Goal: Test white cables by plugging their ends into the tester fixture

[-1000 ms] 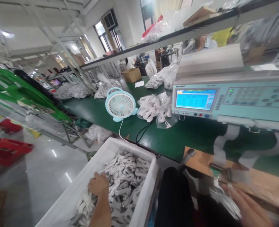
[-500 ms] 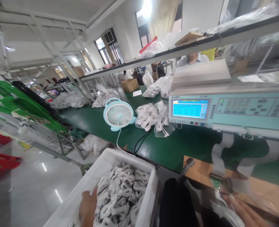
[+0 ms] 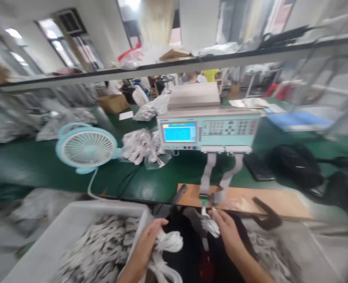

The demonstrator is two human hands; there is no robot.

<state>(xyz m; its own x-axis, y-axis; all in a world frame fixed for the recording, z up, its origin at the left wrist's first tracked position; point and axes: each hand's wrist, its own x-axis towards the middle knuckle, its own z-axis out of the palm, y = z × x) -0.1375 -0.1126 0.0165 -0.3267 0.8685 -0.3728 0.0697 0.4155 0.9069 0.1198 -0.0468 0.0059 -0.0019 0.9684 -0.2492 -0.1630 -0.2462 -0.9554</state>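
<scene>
My left hand (image 3: 146, 245) has come over the right wall of the white bin, its fingers wrapped round a coiled white cable (image 3: 170, 241). More of the white strands hang below that hand. My right hand (image 3: 225, 230) grips a second bundled white cable (image 3: 210, 226) at the wooden board's front edge. The upper end of this bundle meets a small green connector (image 3: 203, 200) on a grey ribbon cable (image 3: 208, 173). Both ribbons run up to the front of a pale blue test instrument (image 3: 229, 131) with a lit screen. Motion blur hides the finer detail of the fingertips.
The white bin (image 3: 70, 212) at left holds many coiled cables; another bin (image 3: 312, 243) stands at right. A wooden board (image 3: 282, 200) lies along the green table (image 3: 150, 184). A blue fan (image 3: 88, 149), bagged cables (image 3: 137, 145) and a phone (image 3: 259, 167) rest on the table.
The view has turned right. My left hand has moved out of the bin and now holds a coiled cable. My right hand is still at the connector with its cable.
</scene>
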